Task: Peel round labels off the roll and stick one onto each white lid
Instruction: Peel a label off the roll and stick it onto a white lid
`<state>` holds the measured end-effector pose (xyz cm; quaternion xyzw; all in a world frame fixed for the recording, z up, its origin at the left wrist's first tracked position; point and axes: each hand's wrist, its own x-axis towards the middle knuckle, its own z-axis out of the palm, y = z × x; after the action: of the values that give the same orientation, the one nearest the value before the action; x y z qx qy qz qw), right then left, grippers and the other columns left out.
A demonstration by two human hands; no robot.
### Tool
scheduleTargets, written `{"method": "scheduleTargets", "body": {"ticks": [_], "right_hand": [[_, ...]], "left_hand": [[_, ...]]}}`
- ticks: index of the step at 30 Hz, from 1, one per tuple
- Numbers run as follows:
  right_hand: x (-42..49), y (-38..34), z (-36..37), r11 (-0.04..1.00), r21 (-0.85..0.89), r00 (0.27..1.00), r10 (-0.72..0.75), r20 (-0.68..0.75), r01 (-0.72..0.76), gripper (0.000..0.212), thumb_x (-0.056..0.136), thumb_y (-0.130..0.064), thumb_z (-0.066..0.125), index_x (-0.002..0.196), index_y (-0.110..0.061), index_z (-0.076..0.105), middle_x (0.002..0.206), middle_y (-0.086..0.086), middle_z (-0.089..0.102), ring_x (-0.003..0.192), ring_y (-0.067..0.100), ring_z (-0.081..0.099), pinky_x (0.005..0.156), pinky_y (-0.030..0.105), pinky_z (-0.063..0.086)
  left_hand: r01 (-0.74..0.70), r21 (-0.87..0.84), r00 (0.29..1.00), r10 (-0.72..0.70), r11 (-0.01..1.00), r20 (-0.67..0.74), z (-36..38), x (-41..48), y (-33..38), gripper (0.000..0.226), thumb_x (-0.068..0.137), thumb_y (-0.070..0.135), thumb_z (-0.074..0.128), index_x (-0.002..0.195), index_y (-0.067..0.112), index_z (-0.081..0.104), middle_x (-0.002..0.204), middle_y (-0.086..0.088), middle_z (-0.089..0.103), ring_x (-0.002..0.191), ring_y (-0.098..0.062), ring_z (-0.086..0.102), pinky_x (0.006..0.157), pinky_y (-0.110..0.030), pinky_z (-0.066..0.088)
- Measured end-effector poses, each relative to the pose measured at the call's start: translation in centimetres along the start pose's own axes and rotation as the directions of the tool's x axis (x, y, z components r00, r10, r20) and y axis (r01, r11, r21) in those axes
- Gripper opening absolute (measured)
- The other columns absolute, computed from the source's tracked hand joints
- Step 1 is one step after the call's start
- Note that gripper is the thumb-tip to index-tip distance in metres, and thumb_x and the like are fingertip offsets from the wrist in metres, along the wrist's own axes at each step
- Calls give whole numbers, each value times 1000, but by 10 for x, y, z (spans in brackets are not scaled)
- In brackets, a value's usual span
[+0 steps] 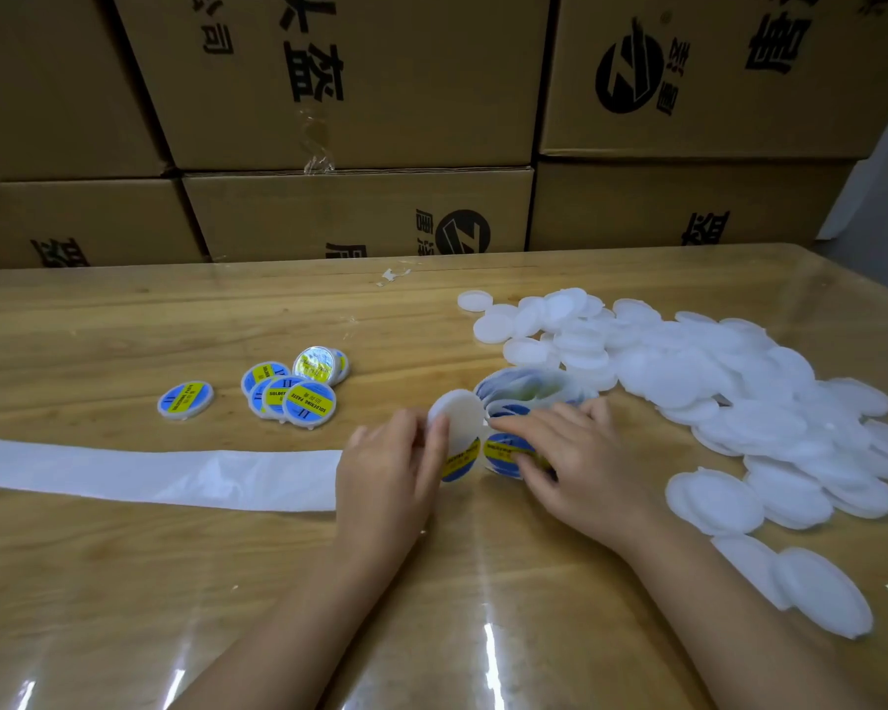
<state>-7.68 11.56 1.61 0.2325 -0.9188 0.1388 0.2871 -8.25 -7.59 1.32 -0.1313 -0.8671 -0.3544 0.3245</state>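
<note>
Head view. Spent backing strip (150,471) trails left across the table (124,581); finished labelled lids (288,392) lie behind it. Left hand (390,463) pinches a white lid (460,417), tilted on edge, with a label (460,461) adhering at its lower rim only. Right hand (560,448), just beside, curls its fingers onto the label roll (529,397), gripping its free end. Step judged: label partly transferred. Next move calls for smoothing it flat and centred. Pile of bare lids (713,381) is at far right.
</note>
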Motion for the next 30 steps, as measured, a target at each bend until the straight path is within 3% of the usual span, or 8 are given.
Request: {"method": "scheduleTargets", "body": {"ticks": [2,6,9,13,18,24,27,30], "right_hand": [[0,-2,0,1000,-6,1000,-21,-8,20,32,80,-22,62,111,-23,67,92,-13,67,81,12,59,74,34,31],[-1,-6,-1,1000,10,999,4,-50,-3,32,82,-34,62,110,-21,68,87,-14,66,79,12,59,81,36,33],[-1,-7,-2,999,-34,998,17,-52,-19,26,80,-31,64,102,-20,70,82,-13,67,76,13,59,82,37,34],[-1,-6,-4,999,-32,999,-6,-42,4,18,80,-26,59,92,-19,71,80,-11,66,75,17,58,84,37,33],[-1,-14,1,998,-20,996,-64,-65,62,20,81,-32,60,95,-24,70,93,-6,60,87,18,56,89,37,32],[0,-29,11,995,-22,986,-98,-133,96,10,87,-29,61,93,-26,69,97,-7,62,88,20,57,90,40,36],[0,-35,12,991,-28,987,-134,-87,132,14,90,-30,56,93,-25,69,90,-9,63,87,19,58,91,41,36],[0,-37,11,992,-8,990,-127,-56,127,17,90,-27,53,92,-25,70,87,-10,64,85,18,59,93,40,35]], "left_hand": [[15,6,1000,-15,1000,-1,0,0,-2,41,91,43,36,77,12,59,61,3,59,60,-18,45,56,-31,35],[126,-79,992,-124,989,24,1,0,-7,43,95,52,36,87,17,59,63,4,58,64,-26,53,56,-40,44],[171,-105,985,-170,980,17,1,0,-10,48,88,56,30,90,17,58,64,4,59,66,-27,55,58,-44,46],[119,-34,993,-119,992,3,0,3,-10,42,97,46,35,86,12,59,63,4,56,64,-30,53,57,-40,42],[3,25,1000,-2,1000,-23,4,0,-4,27,92,33,50,79,11,59,54,9,52,53,-20,40,63,-29,33],[223,-264,973,-197,938,121,9,-1,-10,19,89,46,47,76,33,51,49,7,54,47,-9,48,49,-26,36],[368,-393,926,-294,843,237,12,1,-14,20,92,34,55,71,33,53,47,10,55,44,-2,47,47,-16,37],[502,-458,860,-366,733,356,13,3,-18,23,92,32,55,70,29,56,44,6,55,43,-4,49,47,-16,39]]}}
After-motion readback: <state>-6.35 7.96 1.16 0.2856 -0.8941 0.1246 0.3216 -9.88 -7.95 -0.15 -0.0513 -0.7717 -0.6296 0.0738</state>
